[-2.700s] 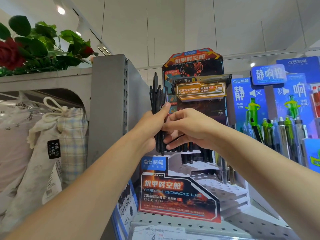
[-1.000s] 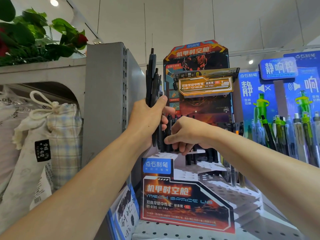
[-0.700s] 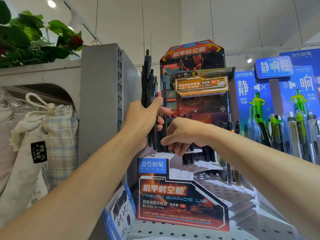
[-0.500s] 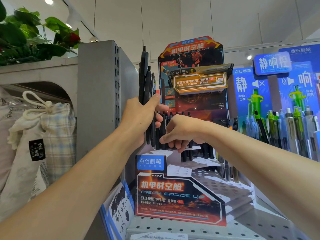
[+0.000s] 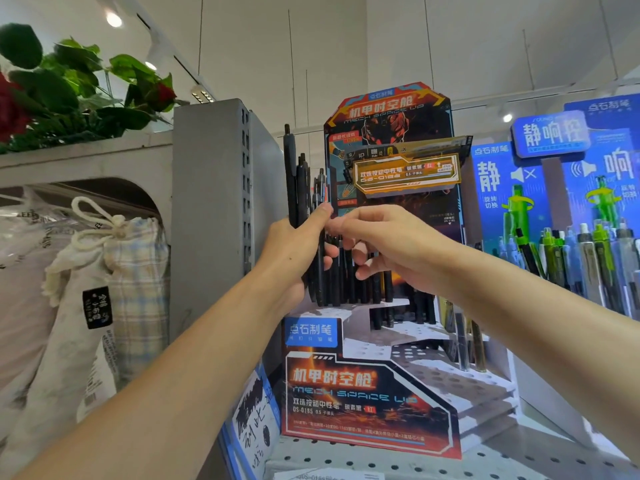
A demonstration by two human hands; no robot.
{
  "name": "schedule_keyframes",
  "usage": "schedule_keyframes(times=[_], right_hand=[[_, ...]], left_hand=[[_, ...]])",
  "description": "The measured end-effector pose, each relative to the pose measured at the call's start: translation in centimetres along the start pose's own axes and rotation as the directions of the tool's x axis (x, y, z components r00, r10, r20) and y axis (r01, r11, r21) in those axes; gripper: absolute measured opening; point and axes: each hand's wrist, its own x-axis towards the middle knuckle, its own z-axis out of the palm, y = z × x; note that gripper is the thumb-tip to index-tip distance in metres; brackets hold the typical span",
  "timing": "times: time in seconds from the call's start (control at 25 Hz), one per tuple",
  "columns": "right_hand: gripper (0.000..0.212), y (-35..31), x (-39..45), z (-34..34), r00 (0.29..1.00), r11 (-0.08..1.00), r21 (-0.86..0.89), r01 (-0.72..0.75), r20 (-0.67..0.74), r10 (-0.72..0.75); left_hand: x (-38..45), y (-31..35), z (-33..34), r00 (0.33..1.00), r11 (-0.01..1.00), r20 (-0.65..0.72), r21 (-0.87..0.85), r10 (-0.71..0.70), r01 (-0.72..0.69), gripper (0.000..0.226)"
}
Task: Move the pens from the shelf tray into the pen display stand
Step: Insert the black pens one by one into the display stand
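Observation:
My left hand (image 5: 291, 251) grips a bundle of black pens (image 5: 294, 181) upright, just left of the pen display stand (image 5: 367, 393). The stand is an orange and black stepped cardboard unit with white perforated tiers. Several black pens (image 5: 384, 285) stand in its upper tiers, while the lower tiers show bare holes. My right hand (image 5: 391, 244) is raised in front of the stand, its index fingertip meeting my left thumb at the bundle. Whether it pinches a pen is hidden. No shelf tray is in view.
A blue display (image 5: 571, 258) with green and grey pens stands close on the right. A grey metal shelf upright (image 5: 211, 202) is just left of my left hand, with drawstring fabric bags (image 5: 104, 289) beyond it. The stand sits on a perforated shelf (image 5: 381, 462). Artificial roses (image 5: 69, 84) lie on top at the left.
My right hand has risen from the pens in the stand's upper tier to the bundle in my left hand. The left hand has kept its grip and barely moved.

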Motion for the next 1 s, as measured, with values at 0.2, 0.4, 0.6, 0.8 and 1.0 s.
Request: schedule_keyframes(times=[0.2, 0.4, 0.6, 0.8, 1.0], right_hand=[[0.018, 0.1, -0.4, 0.5, 0.999, 0.998, -0.056, -0.013, -0.039, 0.011], [0.015, 0.4, -0.3, 0.0, 0.989, 0.984, 0.125, -0.127, 0.089, 0.116], [0.014, 0.9, -0.4, -0.1, 0.986, 0.968, 0.2, -0.154, 0.09, 0.138], [0.019, 1.0, -0.8, -0.6, 0.994, 0.972, 0.212, -0.096, -0.031, 0.105], [0.023, 1.0, -0.7, -1.7, 0.963, 0.969, 0.245, 0.007, -0.263, 0.06]], left_hand=[[-0.3, -0.4, 0.5, 0.996, 0.996, 0.063, -0.062, -0.056, 0.06, 0.027], [-0.6, -0.4, 0.6, 0.993, 0.99, 0.088, -0.11, -0.08, 0.09, 0.027], [-1.0, -0.5, 1.1, 0.997, 0.995, 0.015, -0.068, -0.072, 0.072, 0.036], [-1.1, -0.2, 1.0, 1.0, 0.999, -0.016, -0.037, 0.027, -0.027, 0.026], [-1.3, 0.0, 1.4, 0.993, 0.997, -0.085, -0.019, 0.078, -0.08, 0.027]])
